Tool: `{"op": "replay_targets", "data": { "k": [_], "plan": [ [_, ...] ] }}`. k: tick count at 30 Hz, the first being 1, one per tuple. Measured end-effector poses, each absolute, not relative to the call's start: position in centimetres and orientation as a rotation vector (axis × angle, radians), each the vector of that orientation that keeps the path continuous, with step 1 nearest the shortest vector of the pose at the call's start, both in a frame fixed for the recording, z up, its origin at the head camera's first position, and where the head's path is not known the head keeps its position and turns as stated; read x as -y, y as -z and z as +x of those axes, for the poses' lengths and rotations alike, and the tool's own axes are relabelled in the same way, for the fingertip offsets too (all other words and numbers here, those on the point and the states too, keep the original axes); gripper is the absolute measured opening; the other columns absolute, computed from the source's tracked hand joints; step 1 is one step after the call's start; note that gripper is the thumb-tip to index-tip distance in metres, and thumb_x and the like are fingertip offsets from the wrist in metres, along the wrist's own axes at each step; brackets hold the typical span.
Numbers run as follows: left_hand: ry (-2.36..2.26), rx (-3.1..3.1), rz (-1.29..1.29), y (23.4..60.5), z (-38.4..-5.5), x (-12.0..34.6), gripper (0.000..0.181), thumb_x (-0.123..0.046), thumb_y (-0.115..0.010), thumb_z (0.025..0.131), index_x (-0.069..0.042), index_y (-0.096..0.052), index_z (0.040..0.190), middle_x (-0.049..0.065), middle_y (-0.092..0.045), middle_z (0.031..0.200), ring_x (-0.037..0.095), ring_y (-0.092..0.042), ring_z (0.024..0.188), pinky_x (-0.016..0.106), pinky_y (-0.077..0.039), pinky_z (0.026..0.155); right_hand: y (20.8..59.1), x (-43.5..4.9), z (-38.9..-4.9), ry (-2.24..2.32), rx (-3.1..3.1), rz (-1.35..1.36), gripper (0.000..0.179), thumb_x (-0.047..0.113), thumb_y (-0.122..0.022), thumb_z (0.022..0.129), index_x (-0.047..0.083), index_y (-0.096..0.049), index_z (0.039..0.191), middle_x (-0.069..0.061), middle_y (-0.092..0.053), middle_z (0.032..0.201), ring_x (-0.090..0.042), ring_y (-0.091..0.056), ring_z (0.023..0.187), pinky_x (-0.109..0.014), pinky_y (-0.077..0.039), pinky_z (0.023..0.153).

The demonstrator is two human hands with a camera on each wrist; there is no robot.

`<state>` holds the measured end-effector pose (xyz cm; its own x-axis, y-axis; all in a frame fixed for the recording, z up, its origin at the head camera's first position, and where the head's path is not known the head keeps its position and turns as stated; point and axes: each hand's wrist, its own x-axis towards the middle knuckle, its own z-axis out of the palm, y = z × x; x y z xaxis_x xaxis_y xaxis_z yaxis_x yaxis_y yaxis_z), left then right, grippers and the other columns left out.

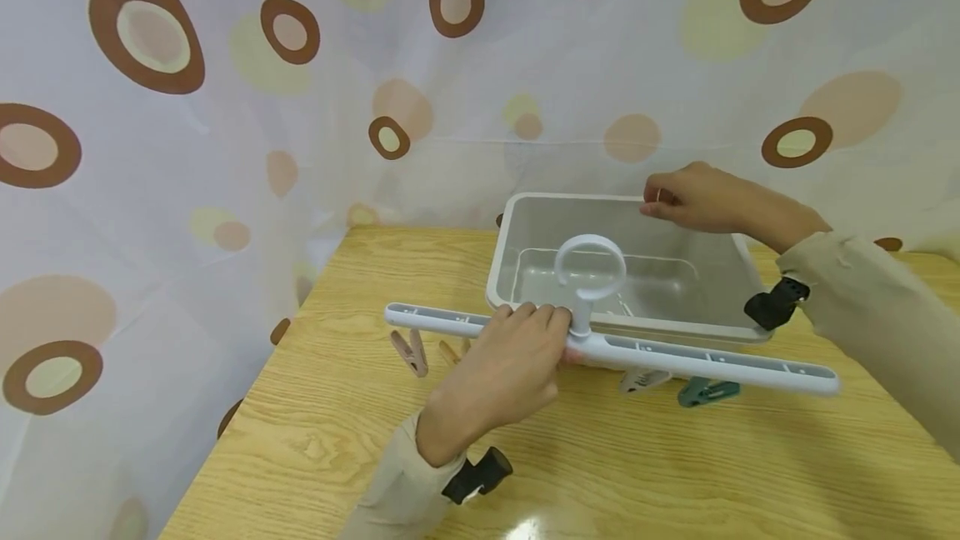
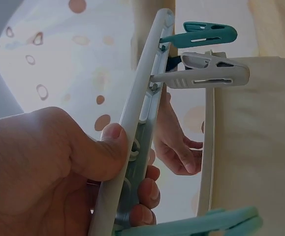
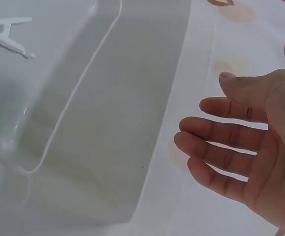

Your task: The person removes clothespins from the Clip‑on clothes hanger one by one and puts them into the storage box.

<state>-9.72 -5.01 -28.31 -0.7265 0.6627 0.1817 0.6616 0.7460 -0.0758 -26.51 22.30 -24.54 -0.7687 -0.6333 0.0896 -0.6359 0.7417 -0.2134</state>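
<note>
My left hand (image 1: 502, 365) grips the bar of a white clip hanger (image 1: 712, 361) just left of its round hook (image 1: 592, 242). In the left wrist view the thumb presses one side of the bar and the fingers curl round the other. From the bar hang a teal clothespin (image 1: 707, 391), a grey clothespin (image 1: 643, 379) and, at the other end, a pinkish one (image 1: 411, 352). Over the far right rim of a grey plastic bin (image 1: 495, 261) hovers my right hand (image 1: 705, 198), fingers loosely bent and holding nothing. Inside the bin lies a white clothespin (image 3: 4, 34).
The bin stands on a wooden table (image 1: 300, 440), behind the hanger. A white curtain (image 1: 300, 123) with brown and yellow circles hangs along the back and left of the table. Each wrist wears a black strap mount (image 1: 777, 304).
</note>
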Motion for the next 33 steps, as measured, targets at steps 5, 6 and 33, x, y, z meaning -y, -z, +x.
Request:
{"op": "replay_targets", "data": {
  "k": [5,6,33],
  "plan": [
    [0.008,2.743,-1.046,28.4,-10.0,5.0,0.016,-0.024,-0.052,0.098,-0.009,-0.056,0.099,-0.001,-0.055,0.083,0.014,-0.051,0.073,0.023,-0.038,0.062,23.8,-22.8,-25.2,-0.389,2.906,1.065,0.01,0.015,-0.061,0.096,0.006,-0.062,0.1,-0.003,-0.067,0.085,-0.017,-0.06,0.075,-0.038,-0.049,0.069],
    [0.01,2.743,-1.046,28.4,-10.1,5.1,0.017,-0.025,-0.052,0.099,-0.009,-0.056,0.099,-0.001,-0.055,0.083,0.014,-0.051,0.072,0.024,-0.038,0.062,23.7,-22.9,-24.9,-0.401,2.902,1.068,0.01,0.015,-0.061,0.096,0.006,-0.062,0.101,-0.002,-0.067,0.086,-0.017,-0.06,0.076,-0.038,-0.049,0.069],
    [0.064,2.699,-1.0,27.9,-11.2,5.1,0.022,-0.03,-0.049,0.101,-0.009,-0.055,0.098,-0.001,-0.054,0.083,0.016,-0.053,0.076,0.028,-0.04,0.066,24.9,-29.7,-16.8,-0.411,2.603,0.835,0.012,0.007,-0.066,0.091,0.01,-0.065,0.103,0.003,-0.065,0.093,0.003,-0.054,0.082,-0.008,-0.039,0.069]
  ]
}}
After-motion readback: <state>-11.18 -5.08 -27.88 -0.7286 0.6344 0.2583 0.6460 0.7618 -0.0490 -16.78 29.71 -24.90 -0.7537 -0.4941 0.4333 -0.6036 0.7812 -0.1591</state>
